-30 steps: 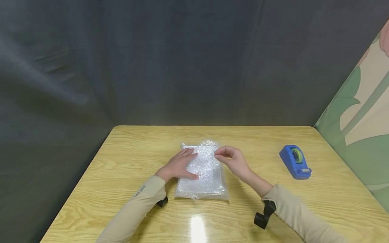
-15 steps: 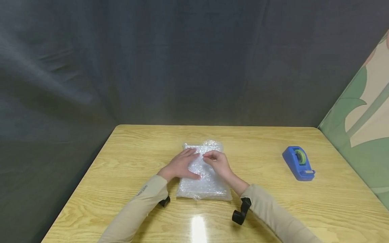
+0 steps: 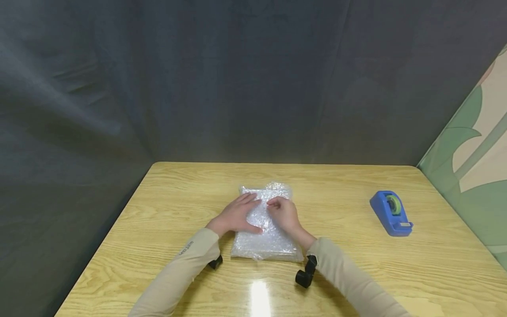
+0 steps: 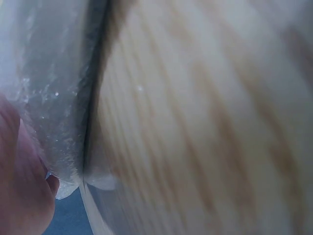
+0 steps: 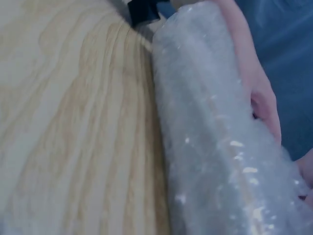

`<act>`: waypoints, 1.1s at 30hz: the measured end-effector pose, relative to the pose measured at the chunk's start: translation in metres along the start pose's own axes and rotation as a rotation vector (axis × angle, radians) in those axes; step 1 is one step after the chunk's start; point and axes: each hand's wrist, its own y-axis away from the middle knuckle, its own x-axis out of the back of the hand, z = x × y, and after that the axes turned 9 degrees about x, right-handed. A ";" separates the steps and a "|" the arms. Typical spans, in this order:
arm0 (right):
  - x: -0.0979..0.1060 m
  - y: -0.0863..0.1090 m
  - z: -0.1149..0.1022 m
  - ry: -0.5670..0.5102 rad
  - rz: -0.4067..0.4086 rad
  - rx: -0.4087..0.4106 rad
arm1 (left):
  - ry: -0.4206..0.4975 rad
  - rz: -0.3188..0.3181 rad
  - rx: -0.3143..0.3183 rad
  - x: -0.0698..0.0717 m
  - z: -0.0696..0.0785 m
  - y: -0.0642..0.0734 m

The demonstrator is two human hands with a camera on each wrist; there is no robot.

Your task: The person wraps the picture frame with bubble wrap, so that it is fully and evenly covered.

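A flat, rectangular package in clear bubble wrap (image 3: pixel 253 242) lies on the wooden table in the head view, with loose wrap bunched at its far end. My left hand (image 3: pixel 236 215) rests on its left part, fingers spread and thumb apart. Over the upper middle of the package, my right hand (image 3: pixel 284 214) has curled fingers, with thumb and index fingertip close together at the wrap. Anything thin between those fingertips is too small to see. In the right wrist view the bubble wrap (image 5: pixel 205 122) fills the middle, and right-hand fingertips (image 5: pixel 307 169) show at the right edge.
A blue tape dispenser (image 3: pixel 392 214) with a yellow-green roll stands at the right of the wooden table (image 3: pixel 158 207). Dark curtain (image 3: pixel 245 88) hangs behind and to the left. A patterned cloth (image 3: pixel 475 176) borders the right side. Each wrist carries a black camera (image 3: pixel 305 278).
My right hand has moved left from the package's right edge to its upper middle, and its fingers have lowered toward the wrap. The left hand stays in place on the package.
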 end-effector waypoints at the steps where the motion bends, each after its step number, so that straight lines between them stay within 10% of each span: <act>1: 0.000 0.000 0.001 0.025 -0.004 0.012 | -0.003 -0.001 0.001 0.000 0.000 0.000; 11: -0.001 -0.001 0.005 0.185 -0.013 0.175 | -0.004 0.004 -0.017 0.001 -0.001 -0.003; 21: 0.005 0.006 0.004 0.067 -0.060 0.153 | 0.002 -0.003 -0.009 -0.002 0.000 -0.003; 33: 0.018 -0.001 -0.002 0.169 -0.423 0.179 | -0.001 -0.021 -0.003 -0.002 -0.001 -0.004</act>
